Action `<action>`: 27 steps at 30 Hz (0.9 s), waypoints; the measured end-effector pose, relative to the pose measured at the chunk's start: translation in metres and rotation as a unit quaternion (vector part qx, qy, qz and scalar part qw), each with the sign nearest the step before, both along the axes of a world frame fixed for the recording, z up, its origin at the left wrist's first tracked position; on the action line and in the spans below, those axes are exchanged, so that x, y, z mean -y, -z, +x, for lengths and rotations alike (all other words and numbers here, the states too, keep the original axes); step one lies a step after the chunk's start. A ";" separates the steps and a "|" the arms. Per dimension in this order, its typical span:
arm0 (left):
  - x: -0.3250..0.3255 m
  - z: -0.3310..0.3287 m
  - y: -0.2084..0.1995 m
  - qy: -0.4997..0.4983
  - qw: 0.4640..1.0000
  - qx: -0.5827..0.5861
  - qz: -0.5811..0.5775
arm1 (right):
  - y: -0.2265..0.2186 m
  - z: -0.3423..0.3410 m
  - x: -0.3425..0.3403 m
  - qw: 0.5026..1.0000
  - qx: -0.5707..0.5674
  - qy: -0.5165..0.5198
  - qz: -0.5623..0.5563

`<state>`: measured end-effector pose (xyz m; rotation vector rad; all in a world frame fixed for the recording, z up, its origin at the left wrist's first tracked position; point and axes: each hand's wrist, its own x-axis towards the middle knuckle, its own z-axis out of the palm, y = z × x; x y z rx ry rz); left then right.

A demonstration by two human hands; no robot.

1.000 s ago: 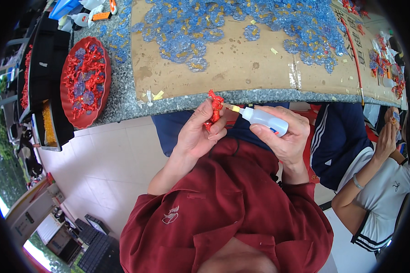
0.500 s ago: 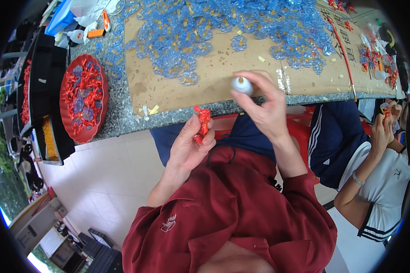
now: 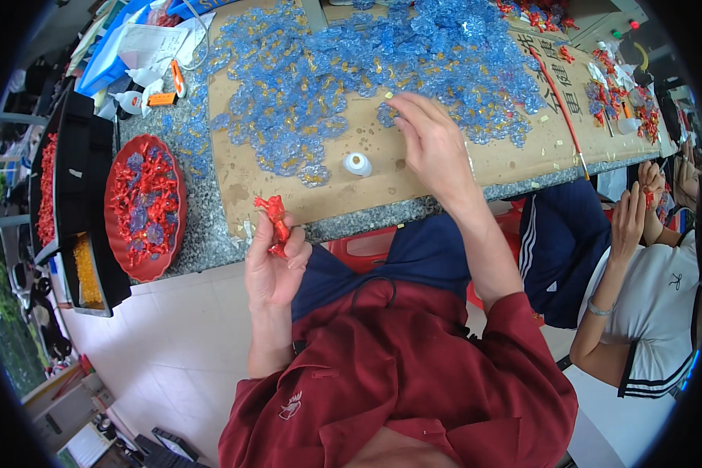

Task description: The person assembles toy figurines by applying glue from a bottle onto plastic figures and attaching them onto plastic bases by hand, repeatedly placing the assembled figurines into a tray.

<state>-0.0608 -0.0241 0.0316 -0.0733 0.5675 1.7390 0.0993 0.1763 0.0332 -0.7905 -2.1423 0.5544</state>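
Observation:
My left hand (image 3: 274, 264) holds a small red plastic piece (image 3: 274, 219) up near the table's front edge. A little white glue bottle (image 3: 357, 164) stands upright on the brown cardboard sheet (image 3: 343, 195), free of either hand. My right hand (image 3: 434, 144) reaches over the cardboard, fingers apart, its fingertips at the edge of a wide spread of blue plastic pieces (image 3: 343, 70). Whether a blue piece is pinched between those fingertips I cannot make out.
A red round tray (image 3: 143, 207) with red and blue pieces sits at the left on the grey stone table (image 3: 210, 234). Black bins (image 3: 78, 179) stand beyond it. A second person (image 3: 639, 265) sits at my right. More red pieces (image 3: 624, 101) lie far right.
My right hand set the white glue bottle down on the cardboard and moved on to the blue pieces. The left hand with the red piece dropped slightly and moved left.

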 end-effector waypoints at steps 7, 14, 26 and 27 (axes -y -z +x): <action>0.002 0.018 0.007 0.074 0.996 -0.018 0.043 | -0.012 0.006 0.005 0.993 0.090 0.001 -0.074; -0.012 0.057 0.006 0.177 0.984 0.005 0.030 | -0.025 0.045 0.064 0.903 -0.052 -0.032 -0.426; -0.022 0.070 0.016 0.201 0.979 -0.018 -0.001 | -0.006 0.064 0.087 0.830 -0.194 -0.155 -0.500; -0.022 0.069 0.018 0.198 0.979 -0.037 0.011 | -0.006 0.064 0.085 0.807 -0.214 -0.139 -0.532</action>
